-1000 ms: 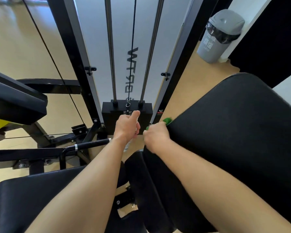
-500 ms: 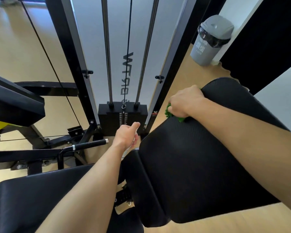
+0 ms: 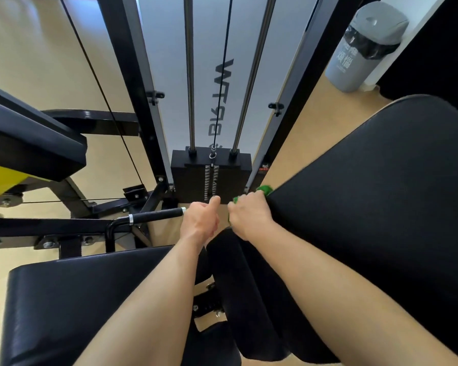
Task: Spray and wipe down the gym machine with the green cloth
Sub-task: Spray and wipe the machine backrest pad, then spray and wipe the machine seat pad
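One pad mid-wipe, by the look | right grip (image 3: 249,217) clamped on green cloth (image 3: 265,190) at back pad (image 3: 381,207) edge; left grip (image 3: 200,223) curled, contents hidden, cannot tell | seat (image 3: 77,299), frame (image 3: 132,75) likely not yet done

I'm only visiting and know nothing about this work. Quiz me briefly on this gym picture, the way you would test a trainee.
1. True or false: the right hand grips the green cloth.
2. Which part is the cloth held against? A seat pad; B edge of the black back pad; C side handle.
3. Fill in: the grey bin stands at the upper ____ of the view.
Key: 1 true; 2 B; 3 right.
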